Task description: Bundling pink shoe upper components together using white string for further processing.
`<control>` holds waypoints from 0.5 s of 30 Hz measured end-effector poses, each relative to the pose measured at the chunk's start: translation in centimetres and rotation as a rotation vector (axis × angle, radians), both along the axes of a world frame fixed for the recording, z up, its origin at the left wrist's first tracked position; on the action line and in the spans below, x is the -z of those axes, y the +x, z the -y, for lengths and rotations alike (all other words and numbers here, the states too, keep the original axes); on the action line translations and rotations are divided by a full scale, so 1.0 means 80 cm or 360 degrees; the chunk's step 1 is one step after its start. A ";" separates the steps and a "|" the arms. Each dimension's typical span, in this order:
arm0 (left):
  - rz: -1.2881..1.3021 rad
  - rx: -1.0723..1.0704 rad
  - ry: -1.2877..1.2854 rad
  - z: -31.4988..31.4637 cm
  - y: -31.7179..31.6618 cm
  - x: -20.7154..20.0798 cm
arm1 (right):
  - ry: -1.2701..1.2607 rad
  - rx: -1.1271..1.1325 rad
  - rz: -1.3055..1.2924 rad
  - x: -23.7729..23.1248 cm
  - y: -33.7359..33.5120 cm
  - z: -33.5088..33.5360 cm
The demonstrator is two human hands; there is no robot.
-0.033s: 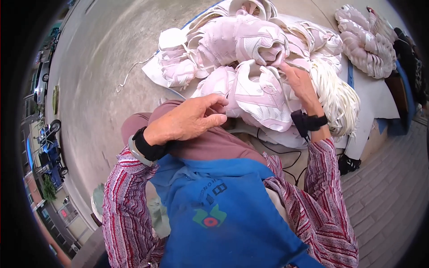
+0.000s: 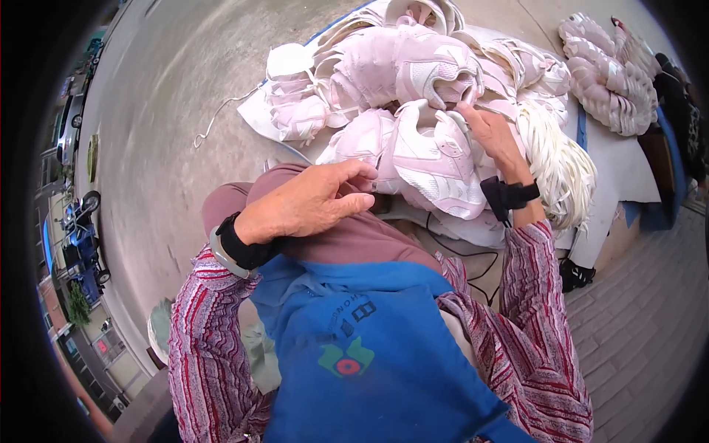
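Stacked pink and white shoe uppers lie in front of me on a low work surface. The nearest shoe upper (image 2: pixel 436 164), with white mesh and pink panels, stands with its opening upward. My right hand (image 2: pixel 493 136) is closed at its far right edge; the fingertips touch the pink material, and the thumb is mostly hidden. Above my thigh, beside the left side of the uppers, is my left hand (image 2: pixel 314 201). Its fingers are bent and the thumb stands apart from them, with nothing visible between. A row of nested shoe uppers (image 2: pixel 369 66) lies just behind.
White laces (image 2: pixel 555 166) hang in a thick bundle right of my right hand. Another stack of uppers (image 2: pixel 609 77) lies at the far right. A black cable (image 2: pixel 473 255) loops below the work surface. My blue apron (image 2: pixel 354 399) covers my lap, and one loose lace (image 2: pixel 220 118) trails left.
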State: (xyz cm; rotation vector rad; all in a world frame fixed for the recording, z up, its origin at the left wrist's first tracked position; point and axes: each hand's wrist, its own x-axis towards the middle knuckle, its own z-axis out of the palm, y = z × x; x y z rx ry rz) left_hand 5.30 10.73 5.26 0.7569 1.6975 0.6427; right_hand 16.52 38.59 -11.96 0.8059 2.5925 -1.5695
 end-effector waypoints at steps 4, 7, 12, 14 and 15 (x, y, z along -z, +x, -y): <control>-0.0016 -0.0123 -0.0010 0.057 0.001 -0.015 | -0.1190 0.0128 0.0433 -0.016 -0.031 0.025; 0.0032 -0.0413 0.0033 0.099 -0.006 -0.012 | -0.1259 0.0110 0.0257 -0.003 -0.041 0.039; 0.0247 -0.0855 0.0018 0.129 -0.032 -0.014 | -0.0732 -0.0281 0.0136 -0.020 -0.067 0.074; 0.0146 -0.0919 -0.0013 0.137 -0.039 -0.007 | -0.0650 -0.0407 0.0140 -0.023 -0.082 0.094; 0.0156 -0.0883 0.0014 0.141 -0.047 -0.006 | -0.0448 -0.0424 0.0093 -0.013 -0.082 0.096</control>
